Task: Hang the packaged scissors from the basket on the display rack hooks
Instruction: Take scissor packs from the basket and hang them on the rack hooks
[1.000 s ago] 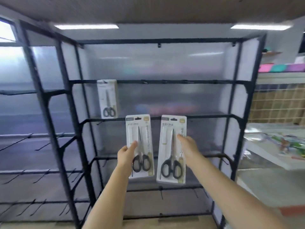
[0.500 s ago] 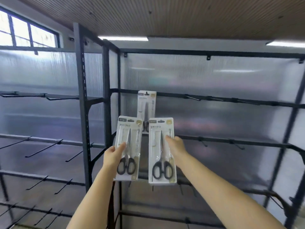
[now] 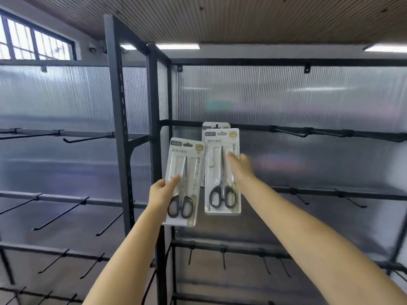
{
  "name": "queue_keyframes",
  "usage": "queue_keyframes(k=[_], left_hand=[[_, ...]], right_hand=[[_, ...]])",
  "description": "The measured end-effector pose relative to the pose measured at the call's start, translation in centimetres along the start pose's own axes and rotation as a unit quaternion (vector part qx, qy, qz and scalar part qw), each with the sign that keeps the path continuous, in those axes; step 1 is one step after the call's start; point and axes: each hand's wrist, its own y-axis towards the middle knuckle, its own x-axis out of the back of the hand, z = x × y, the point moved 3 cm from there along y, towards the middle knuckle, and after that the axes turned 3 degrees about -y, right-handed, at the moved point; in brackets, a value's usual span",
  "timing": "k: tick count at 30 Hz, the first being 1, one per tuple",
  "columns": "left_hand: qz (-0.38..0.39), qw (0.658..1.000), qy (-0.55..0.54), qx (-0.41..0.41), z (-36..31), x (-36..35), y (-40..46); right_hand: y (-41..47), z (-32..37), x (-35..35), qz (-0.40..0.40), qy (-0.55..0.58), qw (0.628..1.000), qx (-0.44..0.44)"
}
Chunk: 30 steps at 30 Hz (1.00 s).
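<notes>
Lifting right pack (image 3: pixel 222 172) onto the hook where hung pack (image 3: pixel 215 125) sits at the rack's (image 3: pixel 116 133) upper rail: right hand (image 3: pixel 240 167) fingers pinch it; left hand (image 3: pixel 163 192) grips spare pack (image 3: pixel 184 183). Align hang-hole, slide straight back, release after.

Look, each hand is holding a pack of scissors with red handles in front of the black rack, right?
Not quite: the head view shows black handles, not red. The left hand holds one scissors pack and the right hand holds the other scissors pack, both in front of the black rack.
</notes>
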Motion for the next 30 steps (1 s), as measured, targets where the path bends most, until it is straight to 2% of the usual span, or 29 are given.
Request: queue_keyframes(k=[14,19,30], left_hand=[[0.004,0.999,-0.032,-0.016,-0.2,-0.8,4.4],[0.004,1.000,-0.021,-0.004,0.0,-1.0,5.6],[0.023,0.999,-0.015,0.017,0.7,-2.1,6.5]], right_hand=[[5.4,1.4,-2.5,-0.025,-0.014,0.999,0.021],[6.7,0.3,-2.7,-0.031,0.008,0.999,-0.003],[8.0,-0.5,-3.8,-0.037,-0.005,0.999,0.010]])
